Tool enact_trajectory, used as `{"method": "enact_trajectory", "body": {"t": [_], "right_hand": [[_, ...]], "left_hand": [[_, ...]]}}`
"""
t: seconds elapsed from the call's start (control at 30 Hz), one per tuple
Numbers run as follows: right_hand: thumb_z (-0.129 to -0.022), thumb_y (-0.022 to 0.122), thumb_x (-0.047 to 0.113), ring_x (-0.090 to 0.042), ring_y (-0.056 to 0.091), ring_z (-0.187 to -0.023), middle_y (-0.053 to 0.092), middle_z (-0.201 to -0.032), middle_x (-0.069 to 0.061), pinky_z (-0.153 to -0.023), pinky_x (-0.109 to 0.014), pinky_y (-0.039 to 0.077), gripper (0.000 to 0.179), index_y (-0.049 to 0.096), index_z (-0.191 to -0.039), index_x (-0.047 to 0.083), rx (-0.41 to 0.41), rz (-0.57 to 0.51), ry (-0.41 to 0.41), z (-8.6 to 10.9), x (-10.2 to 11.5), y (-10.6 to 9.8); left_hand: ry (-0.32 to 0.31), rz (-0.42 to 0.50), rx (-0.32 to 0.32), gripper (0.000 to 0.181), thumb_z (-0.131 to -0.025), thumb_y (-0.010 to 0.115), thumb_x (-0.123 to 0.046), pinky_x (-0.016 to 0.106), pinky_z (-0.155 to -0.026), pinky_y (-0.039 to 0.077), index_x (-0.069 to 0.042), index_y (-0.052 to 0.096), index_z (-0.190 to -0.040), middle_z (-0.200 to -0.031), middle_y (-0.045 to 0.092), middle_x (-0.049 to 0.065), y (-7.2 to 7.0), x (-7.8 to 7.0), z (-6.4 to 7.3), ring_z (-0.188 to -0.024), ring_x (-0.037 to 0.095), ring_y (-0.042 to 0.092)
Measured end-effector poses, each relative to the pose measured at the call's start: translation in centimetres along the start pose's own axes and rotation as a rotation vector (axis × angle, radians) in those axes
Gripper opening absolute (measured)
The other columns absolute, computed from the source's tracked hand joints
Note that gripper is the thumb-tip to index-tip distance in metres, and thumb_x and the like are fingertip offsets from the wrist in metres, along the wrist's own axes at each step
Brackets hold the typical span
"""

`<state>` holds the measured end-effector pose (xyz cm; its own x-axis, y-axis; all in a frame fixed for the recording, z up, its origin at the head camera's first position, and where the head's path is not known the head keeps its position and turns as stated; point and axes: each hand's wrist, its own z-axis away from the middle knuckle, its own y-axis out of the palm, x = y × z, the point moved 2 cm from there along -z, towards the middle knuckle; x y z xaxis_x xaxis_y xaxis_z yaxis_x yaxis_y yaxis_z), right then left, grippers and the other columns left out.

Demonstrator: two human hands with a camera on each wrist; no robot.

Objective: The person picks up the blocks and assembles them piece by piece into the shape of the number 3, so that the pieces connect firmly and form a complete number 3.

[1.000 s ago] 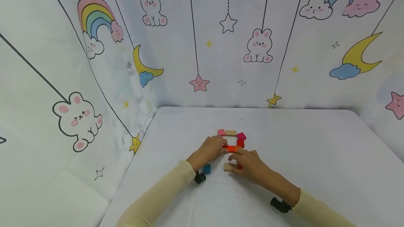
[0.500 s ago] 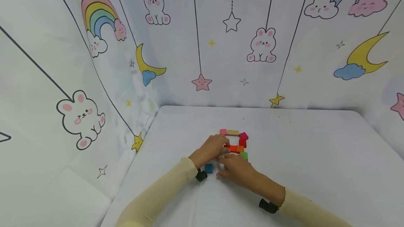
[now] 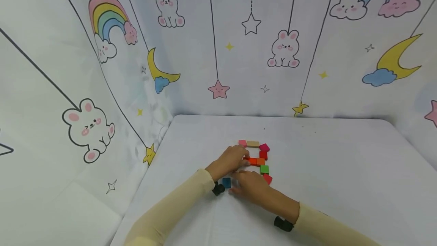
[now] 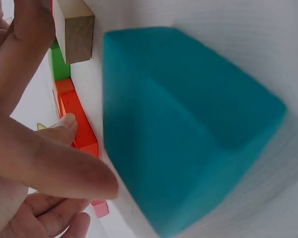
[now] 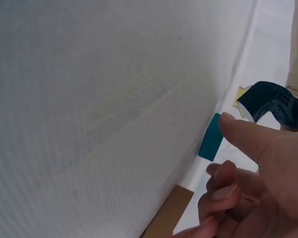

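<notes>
My left hand (image 3: 232, 156) is at the left end of the row of small blocks, a fingertip touching the red-orange block (image 4: 79, 119). Its thumb reaches forward in the left wrist view, while the other fingers bend loosely. My right hand (image 3: 252, 185) reaches left across the table, thumb extended and fingers loosely bent. Its thumb tip overlaps the blue block (image 5: 211, 136) in the right wrist view. That blue block (image 3: 226, 183) lies on the table just left of the right fingertips. A wooden block (image 4: 77, 32) lies near the right fingers, hidden from the head view.
Beyond my hands lie a pink block (image 3: 242, 142), a tan block (image 3: 253, 144), and crimson (image 3: 264, 147) and red blocks (image 3: 263, 155). An orange block (image 3: 260, 161), a green block (image 3: 264, 169) and another red block (image 3: 268, 178) continue the curve. White cloth (image 3: 341, 162) covers the table.
My right hand has moved left from the wooden block towards the blue block, uncovering the green block and the lower red block. My left hand has stayed at the red-orange block.
</notes>
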<state>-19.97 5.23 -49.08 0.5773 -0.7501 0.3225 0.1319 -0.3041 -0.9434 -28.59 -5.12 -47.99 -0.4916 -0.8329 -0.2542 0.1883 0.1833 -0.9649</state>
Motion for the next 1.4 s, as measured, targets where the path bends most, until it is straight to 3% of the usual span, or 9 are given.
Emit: {"method": "enact_trajectory", "body": {"t": [0.27,0.43,0.9,1.17,1.4], "right_hand": [[-0.085,0.09,0.03,-0.017,0.075,-0.086,0.078,-0.1,-0.002,-0.073,-0.029,0.062,0.045,0.075,-0.122,0.008,-0.023,-0.033,-0.011,0.2,0.2,-0.1],[-0.084,0.091,0.033,-0.014,0.073,-0.084,0.077,-0.1,0.0,-0.07,-0.026,0.06,0.048,0.074,-0.122,0.01,-0.013,-0.034,0.012,0.1,0.3,-0.1],[-0.083,0.092,0.035,-0.01,0.065,-0.07,0.071,-0.083,0.003,-0.065,-0.024,0.057,0.045,0.075,-0.115,0.009,-0.007,0.035,0.044,-0.2,0.1,-0.2],[-0.083,0.091,0.033,-0.019,0.074,-0.091,0.079,-0.104,-0.003,-0.077,-0.035,0.064,0.045,0.077,-0.118,0.007,-0.01,-0.008,0.095,0.3,-0.6,-0.8],[-0.082,0.092,0.03,-0.02,0.072,-0.094,0.078,-0.103,-0.002,-0.08,-0.035,0.063,0.043,0.078,-0.116,0.007,-0.021,-0.034,0.1,0.6,-1.1,-1.0]], "left_hand": [[0.017,-0.011,0.003,0.023,-0.1,0.075,-0.032,0.032,-0.095,0.054,-0.018,0.079,-0.117,-0.109,0.074,-0.004,-0.2,-0.3,0.0,-0.095,0.013,0.059],[0.009,-0.012,0.001,0.023,-0.1,0.075,-0.033,0.03,-0.092,0.055,-0.018,0.079,-0.117,-0.109,0.073,-0.004,-0.2,-0.2,0.0,-0.094,0.012,0.058],[0.008,-0.013,0.003,0.022,-0.101,0.074,-0.033,0.028,-0.091,0.055,-0.018,0.078,-0.117,-0.11,0.073,-0.003,0.0,-0.2,0.0,-0.095,0.013,0.058],[-0.004,-0.025,0.004,0.023,-0.1,0.075,-0.033,0.027,-0.089,0.053,-0.019,0.078,-0.117,-0.109,0.072,-0.004,-0.2,-0.4,0.0,-0.093,0.011,0.057],[-0.004,-0.032,0.006,0.024,-0.1,0.075,-0.034,0.033,-0.097,0.053,-0.018,0.078,-0.118,-0.11,0.073,-0.003,-0.1,-0.5,0.1,-0.096,0.013,0.059]]}}
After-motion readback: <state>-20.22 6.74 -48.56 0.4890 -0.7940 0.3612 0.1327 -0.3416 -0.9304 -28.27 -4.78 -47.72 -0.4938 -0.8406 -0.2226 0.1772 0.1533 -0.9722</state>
